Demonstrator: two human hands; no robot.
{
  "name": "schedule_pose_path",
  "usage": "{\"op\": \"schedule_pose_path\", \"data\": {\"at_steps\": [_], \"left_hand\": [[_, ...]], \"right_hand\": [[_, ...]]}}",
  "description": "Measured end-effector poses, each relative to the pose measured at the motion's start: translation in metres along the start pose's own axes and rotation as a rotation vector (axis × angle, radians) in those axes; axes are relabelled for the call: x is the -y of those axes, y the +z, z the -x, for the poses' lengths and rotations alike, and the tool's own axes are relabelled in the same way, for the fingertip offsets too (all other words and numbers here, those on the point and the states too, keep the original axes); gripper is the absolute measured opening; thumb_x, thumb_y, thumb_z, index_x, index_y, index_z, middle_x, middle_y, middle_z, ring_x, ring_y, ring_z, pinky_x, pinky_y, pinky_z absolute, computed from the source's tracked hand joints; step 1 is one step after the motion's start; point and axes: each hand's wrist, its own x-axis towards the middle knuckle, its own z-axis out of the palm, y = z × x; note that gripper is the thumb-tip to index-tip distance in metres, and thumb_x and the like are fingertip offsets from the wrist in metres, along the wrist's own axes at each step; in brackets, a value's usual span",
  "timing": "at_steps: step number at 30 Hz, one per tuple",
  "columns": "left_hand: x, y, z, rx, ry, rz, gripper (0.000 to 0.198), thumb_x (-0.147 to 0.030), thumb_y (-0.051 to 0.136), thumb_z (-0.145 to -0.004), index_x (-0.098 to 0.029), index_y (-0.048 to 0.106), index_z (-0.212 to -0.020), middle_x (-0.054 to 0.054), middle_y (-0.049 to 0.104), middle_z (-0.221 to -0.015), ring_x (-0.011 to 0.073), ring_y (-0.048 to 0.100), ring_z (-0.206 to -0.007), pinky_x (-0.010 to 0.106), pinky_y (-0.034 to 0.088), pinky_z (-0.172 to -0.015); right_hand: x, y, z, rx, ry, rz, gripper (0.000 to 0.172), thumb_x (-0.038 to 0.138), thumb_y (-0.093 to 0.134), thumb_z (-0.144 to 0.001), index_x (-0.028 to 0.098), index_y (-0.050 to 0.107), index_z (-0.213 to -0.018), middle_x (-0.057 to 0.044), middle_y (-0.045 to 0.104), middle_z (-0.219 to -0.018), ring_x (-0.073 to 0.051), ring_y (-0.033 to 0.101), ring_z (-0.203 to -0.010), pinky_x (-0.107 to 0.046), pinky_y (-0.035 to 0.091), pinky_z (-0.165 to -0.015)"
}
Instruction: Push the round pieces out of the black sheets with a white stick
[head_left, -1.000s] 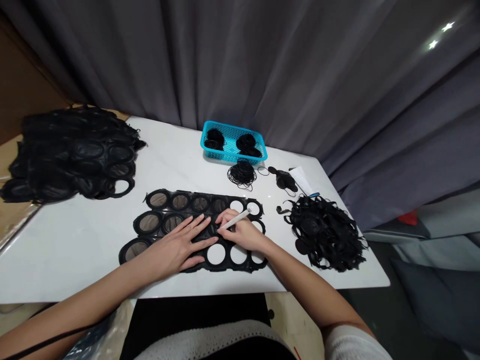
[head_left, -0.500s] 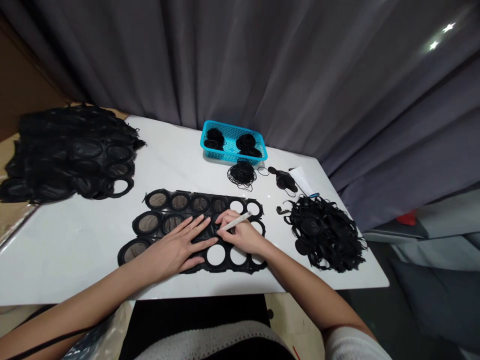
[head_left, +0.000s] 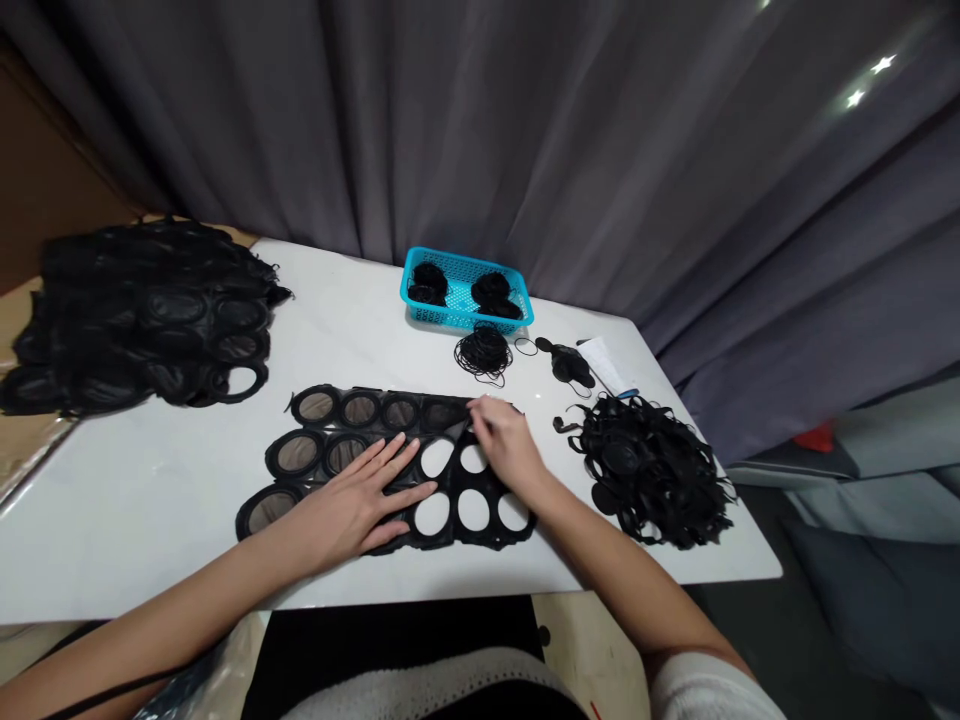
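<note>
A black sheet of joined rings [head_left: 352, 408] lies on the white table [head_left: 150, 490], with sheer mesh discs in the left rings and white showing through the right ones. My left hand [head_left: 356, 495] rests flat on the sheet, fingers spread, holding nothing. My right hand [head_left: 508, 445] is at the sheet's far edge, fingertips pinched on it. Just left of those fingers, a pointed black flap [head_left: 455, 432] stands raised. No white pen shows; my right hand may hide it.
At the left, a heap of black ring sheets [head_left: 135, 320] lies at the table's end. A blue basket [head_left: 409, 290] holds black bundles. Near it are a coil of black cord [head_left: 484, 353] and a white paper [head_left: 604, 365]. A pile of black scraps [head_left: 649, 470] lies at the right.
My right hand has moved up to the sheet's far edge, and the white pen no longer shows. A flap of the sheet is lifted, exposing another open ring. My left hand has barely moved.
</note>
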Motion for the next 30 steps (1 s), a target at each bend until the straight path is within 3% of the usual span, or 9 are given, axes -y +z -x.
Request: {"op": "schedule_pose_path", "data": {"at_steps": [3,7,10,15,25,30], "left_hand": [[0.001,-0.002,-0.003,0.005,0.007,-0.028,0.053,-0.051,0.056,-0.1,-0.04,0.046,-0.151,0.006,0.029,-0.166,0.0333,0.033,-0.15,0.052,0.03,-0.121],[0.01,-0.006,-0.019,-0.015,-0.027,-0.106,0.053,-0.053,0.05,-0.102,-0.028,0.049,-0.149,0.013,0.045,-0.157,0.0308,0.042,-0.146,0.053,0.031,-0.121],[0.022,-0.005,-0.028,-0.044,-0.065,-0.137,0.054,-0.052,0.046,-0.104,-0.021,0.05,-0.148,0.016,0.041,-0.159,0.0327,0.038,-0.148,0.053,0.033,-0.119],[0.032,0.004,-0.027,-0.033,-0.095,-0.093,0.053,-0.051,0.048,-0.103,-0.029,0.047,-0.151,0.01,0.034,-0.164,0.034,0.032,-0.151,0.057,0.031,-0.119],[0.03,0.005,-0.026,-0.01,-0.109,-0.104,0.053,-0.051,0.047,-0.103,-0.031,0.045,-0.152,0.009,0.033,-0.164,0.0349,0.031,-0.151,0.057,0.032,-0.119],[0.03,0.006,-0.025,-0.023,-0.12,-0.073,0.053,-0.049,0.049,-0.103,-0.032,0.044,-0.153,0.008,0.033,-0.165,0.0344,0.028,-0.152,0.057,0.03,-0.12]], "right_hand": [[-0.019,-0.012,-0.028,-0.08,0.115,-0.125,0.017,0.022,0.045,-0.099,0.02,0.061,-0.094,-0.008,0.069,-0.096,-0.021,0.064,-0.085,-0.034,0.049,-0.079],[-0.016,0.0,-0.043,0.102,0.079,-0.258,0.015,0.024,0.048,-0.097,0.021,0.061,-0.09,-0.005,0.071,-0.096,-0.019,0.064,-0.084,-0.03,0.047,-0.078],[-0.008,0.012,-0.043,0.239,0.035,-0.311,0.014,0.023,0.05,-0.096,0.021,0.061,-0.089,-0.003,0.071,-0.096,-0.017,0.062,-0.083,-0.03,0.046,-0.078],[-0.009,0.013,-0.043,0.322,0.009,-0.393,0.014,0.023,0.057,-0.094,0.021,0.057,-0.08,-0.004,0.065,-0.106,-0.018,0.061,-0.098,-0.033,0.045,-0.091],[-0.012,0.011,-0.045,0.359,-0.008,-0.396,0.018,0.022,0.059,-0.095,0.02,0.054,-0.078,-0.004,0.06,-0.108,-0.018,0.058,-0.096,-0.033,0.045,-0.09],[-0.002,0.017,-0.034,0.336,-0.084,-0.265,0.013,0.02,0.055,-0.098,0.021,0.056,-0.085,-0.006,0.059,-0.109,-0.02,0.057,-0.1,-0.035,0.047,-0.093]]}}
